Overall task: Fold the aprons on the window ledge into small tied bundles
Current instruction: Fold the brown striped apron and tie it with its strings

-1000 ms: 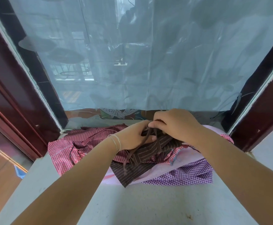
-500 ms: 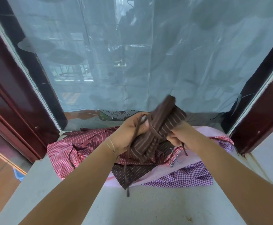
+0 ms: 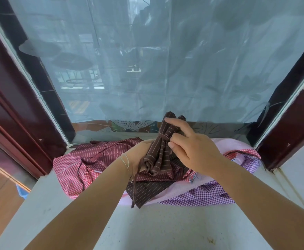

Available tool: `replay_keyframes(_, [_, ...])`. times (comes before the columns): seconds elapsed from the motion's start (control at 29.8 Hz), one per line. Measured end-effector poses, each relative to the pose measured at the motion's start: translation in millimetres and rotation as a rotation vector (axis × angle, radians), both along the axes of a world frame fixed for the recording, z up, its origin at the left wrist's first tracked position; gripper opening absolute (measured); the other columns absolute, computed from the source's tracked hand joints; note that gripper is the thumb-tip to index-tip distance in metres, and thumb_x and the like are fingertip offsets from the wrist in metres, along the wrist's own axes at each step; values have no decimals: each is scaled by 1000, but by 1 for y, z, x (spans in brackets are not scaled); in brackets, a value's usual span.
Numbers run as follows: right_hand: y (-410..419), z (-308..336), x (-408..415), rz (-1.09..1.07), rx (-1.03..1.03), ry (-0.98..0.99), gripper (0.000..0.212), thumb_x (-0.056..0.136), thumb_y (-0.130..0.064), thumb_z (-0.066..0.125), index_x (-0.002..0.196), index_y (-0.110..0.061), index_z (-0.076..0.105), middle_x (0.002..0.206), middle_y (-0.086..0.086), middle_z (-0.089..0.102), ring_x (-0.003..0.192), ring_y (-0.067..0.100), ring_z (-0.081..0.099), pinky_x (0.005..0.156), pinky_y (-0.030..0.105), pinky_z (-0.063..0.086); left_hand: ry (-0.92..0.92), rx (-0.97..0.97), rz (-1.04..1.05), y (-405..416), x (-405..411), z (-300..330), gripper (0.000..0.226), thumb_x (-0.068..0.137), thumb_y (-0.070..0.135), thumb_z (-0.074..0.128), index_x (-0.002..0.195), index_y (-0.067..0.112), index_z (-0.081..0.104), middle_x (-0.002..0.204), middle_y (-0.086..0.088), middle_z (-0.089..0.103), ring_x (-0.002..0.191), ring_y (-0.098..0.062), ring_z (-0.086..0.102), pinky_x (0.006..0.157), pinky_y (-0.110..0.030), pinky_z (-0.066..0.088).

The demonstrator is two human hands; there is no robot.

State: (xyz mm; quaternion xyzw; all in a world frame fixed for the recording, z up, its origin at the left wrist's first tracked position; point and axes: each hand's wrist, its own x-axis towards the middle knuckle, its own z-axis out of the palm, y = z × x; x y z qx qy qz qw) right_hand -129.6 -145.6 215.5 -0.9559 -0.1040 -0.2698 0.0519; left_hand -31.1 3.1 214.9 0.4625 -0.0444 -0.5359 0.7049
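A brown striped apron (image 3: 159, 152), rolled into a narrow bundle, stands upright above the pile on the window ledge (image 3: 165, 230). A thin strap circles its upper part. My left hand (image 3: 138, 156) grips the bundle's lower half from the left. My right hand (image 3: 192, 150) holds it at the strap, thumb against the front and index finger lying on the top end. A strap end hangs down below my left wrist. Under my hands lie more aprons: red striped (image 3: 111, 147), red gingham (image 3: 66, 168), purple gingham (image 3: 201, 194), pink (image 3: 225, 147) and a flat brown striped one (image 3: 147, 189).
A window pane with frosted film (image 3: 147, 69) rises just behind the pile. Dark red wooden frames (image 3: 12, 105) close in on both sides. The grey ledge stretches toward me; a wooden floor shows at the lower left.
The brown bundle has been raised from the pile and turned upright. My right hand moved from under it to its upper part, at the strap.
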Motion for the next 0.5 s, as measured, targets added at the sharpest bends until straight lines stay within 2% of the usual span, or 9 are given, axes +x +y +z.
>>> replay_keyframes(0.07, [-3,-1,4,47,-31,29,31,99,-34,35,87,-14,55,138,-1,50,47,3,36,43,13,34,-279,137,-81,1,-3,3,24,101,8,36,110,2,57,78,-1,61,59,-8,57,62,-20,50])
replay_keyframes(0.13, [-6,-3,7,57,-17,53,36,100,-35,32,95,-11,58,129,-1,56,49,3,41,43,17,40,-820,419,-201,3,-1,-1,31,102,7,34,127,-4,49,95,3,58,72,-2,55,69,-8,45])
replay_keyframes(0.17, [-7,-4,8,60,9,65,39,100,-36,31,100,-10,60,125,-2,57,52,4,45,45,17,42,-1057,498,-242,3,2,-5,31,101,6,35,128,-3,48,103,-1,58,82,-7,58,76,-9,45])
replay_keyframes(0.2, [-8,-6,8,64,45,69,41,100,-36,30,103,-9,60,123,-2,57,56,4,48,48,15,42,-1221,540,-266,2,6,-10,28,100,6,38,124,-2,51,109,-7,61,92,-17,61,86,-16,47])
replay_keyframes(0.23, [-9,-8,9,66,83,71,42,99,-37,29,105,-9,60,122,-1,57,60,5,50,51,14,42,-1306,560,-248,2,10,-15,25,98,5,43,119,2,56,110,-9,63,97,-24,62,92,-26,48])
replay_keyframes(0.27, [-10,-12,9,65,119,73,43,99,-38,28,104,-8,60,120,-1,56,64,7,53,53,16,43,-1357,583,-178,2,12,-18,22,97,6,47,115,6,59,107,-8,65,95,-24,62,91,-31,49])
replay_keyframes(0.37, [-15,-24,10,51,166,87,44,99,-39,27,100,-8,58,115,-1,55,73,14,58,60,29,51,-1305,523,113,6,13,-22,12,94,10,54,96,16,63,91,-2,67,78,-13,60,73,-20,50])
replay_keyframes(0.44, [-17,-31,10,47,165,105,43,99,-39,28,99,-9,58,110,0,55,71,14,57,59,30,51,-1192,371,146,10,11,-22,13,96,11,53,90,13,65,81,-2,67,69,-9,60,66,-17,50])
replay_keyframes(0.5, [-18,-37,8,54,129,129,41,99,-38,28,98,-9,57,106,0,56,68,12,54,56,26,48,-1082,304,55,15,8,-24,19,98,9,47,95,7,65,77,-1,66,60,-3,59,60,-14,49])
